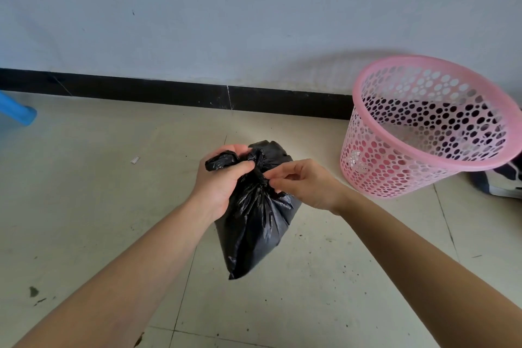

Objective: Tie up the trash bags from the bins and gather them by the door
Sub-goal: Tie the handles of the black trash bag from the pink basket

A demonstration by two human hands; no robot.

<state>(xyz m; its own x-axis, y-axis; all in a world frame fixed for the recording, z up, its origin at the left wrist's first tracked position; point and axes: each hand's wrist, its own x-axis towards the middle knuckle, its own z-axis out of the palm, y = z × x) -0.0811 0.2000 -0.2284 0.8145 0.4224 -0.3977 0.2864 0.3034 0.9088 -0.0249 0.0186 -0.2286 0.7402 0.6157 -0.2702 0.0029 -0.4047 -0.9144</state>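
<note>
A thin, soft black bag (pixel 255 226), likely light and slippery and best held at its gathered neck, is held over the tiled floor (pixel 84 206), crinkled, glossy and seemingly only partly full. The left hand (pixel 219 181) grips a twisted tail at the neck while the right hand (pixel 306 183) pinches the knot. A pink perforated bin (pixel 381 169) stands near, to the right, by the wall (pixel 254 8).

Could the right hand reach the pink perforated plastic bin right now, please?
Probably yes: nothing stands between the right hand and the pink perforated plastic bin, though its fingers pinch the black plastic bag.
</note>
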